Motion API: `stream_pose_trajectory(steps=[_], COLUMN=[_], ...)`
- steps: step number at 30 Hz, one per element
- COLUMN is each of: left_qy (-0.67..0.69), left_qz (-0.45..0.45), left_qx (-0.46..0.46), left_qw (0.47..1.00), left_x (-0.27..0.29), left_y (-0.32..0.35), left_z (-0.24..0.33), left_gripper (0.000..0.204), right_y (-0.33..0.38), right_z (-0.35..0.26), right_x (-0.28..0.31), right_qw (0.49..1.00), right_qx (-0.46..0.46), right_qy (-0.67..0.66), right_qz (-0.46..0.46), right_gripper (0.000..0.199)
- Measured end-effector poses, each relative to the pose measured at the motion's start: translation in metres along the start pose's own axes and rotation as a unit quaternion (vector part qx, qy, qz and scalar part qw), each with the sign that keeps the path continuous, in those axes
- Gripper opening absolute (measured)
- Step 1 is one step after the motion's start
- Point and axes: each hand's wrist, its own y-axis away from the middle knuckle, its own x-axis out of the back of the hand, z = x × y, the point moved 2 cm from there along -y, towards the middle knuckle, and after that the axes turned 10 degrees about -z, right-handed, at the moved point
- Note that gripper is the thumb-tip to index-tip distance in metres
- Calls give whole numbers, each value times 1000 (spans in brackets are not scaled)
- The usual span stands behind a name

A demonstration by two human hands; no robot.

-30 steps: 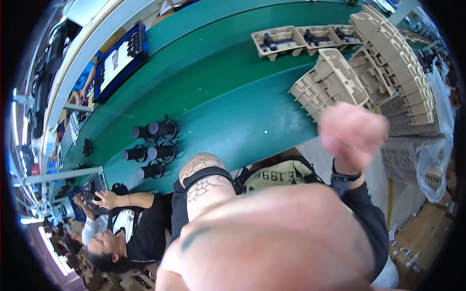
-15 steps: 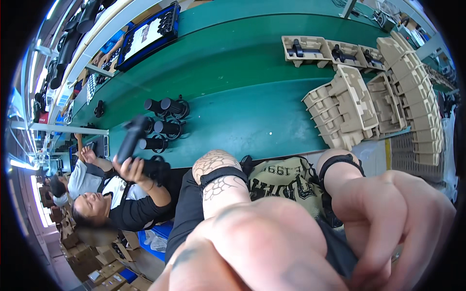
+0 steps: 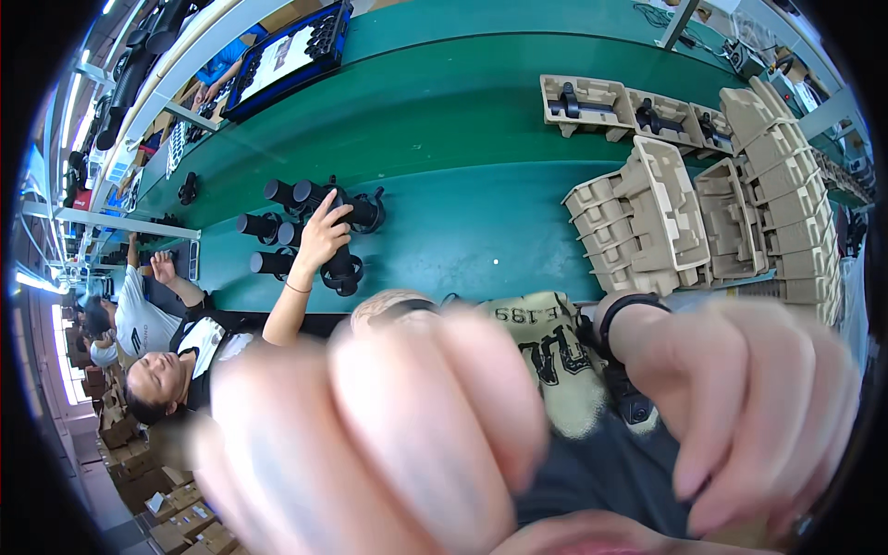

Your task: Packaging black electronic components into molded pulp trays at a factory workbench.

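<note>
My left hand is very close to the camera, blurred, its fingers curled and pressed side by side; their tips are hidden. Further right, my right hand hangs with bent fingers drawn together and a dark band at its wrist. Whatever either hand grips cannot be made out. Beyond them, a co-worker's hand is on a black cylindrical part on the green bench. Several similar black cylinders lie beside it.
Beige moulded trays are stacked at the right of the bench, and more form a tall bent stack. Behind them, a row of trays holds black parts. A blue-edged crate stands at the far left. The co-worker's arm reaches in from the left.
My left hand has moved up and left, covering more of the view; my right hand has shifted slightly. The co-worker has lowered a black part from the air onto the bench.
</note>
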Motion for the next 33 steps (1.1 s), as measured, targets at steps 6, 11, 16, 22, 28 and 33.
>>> stream_pose_trajectory(steps=[6,11,16,22,28,33], left_qy=[54,-36,-26,-22,16,5], left_qz=[86,86,2,-1,-95,-117], left_qx=[108,138,153,142,110,22], left_qw=[989,986,988,990,989,993], left_x=[72,90,88,86,53,-6], left_y=[25,34,36,38,9,-8], left_z=[-16,-5,-6,-6,12,51], left_gripper=[10,7,8,9,16,24], right_y=[19,27,26,26,27,19], right_z=[-53,-90,-111,-130,-129,-117], right_x=[25,18,18,9,12,12], right_qw=[996,989,984,971,947,915], right_qx=[-63,-95,-113,-118,-76,-54], right_qy=[57,109,107,91,46,-34], right_qz=[19,-16,-89,-185,-310,-398], right_gripper=[14,11,9,9,11,14])
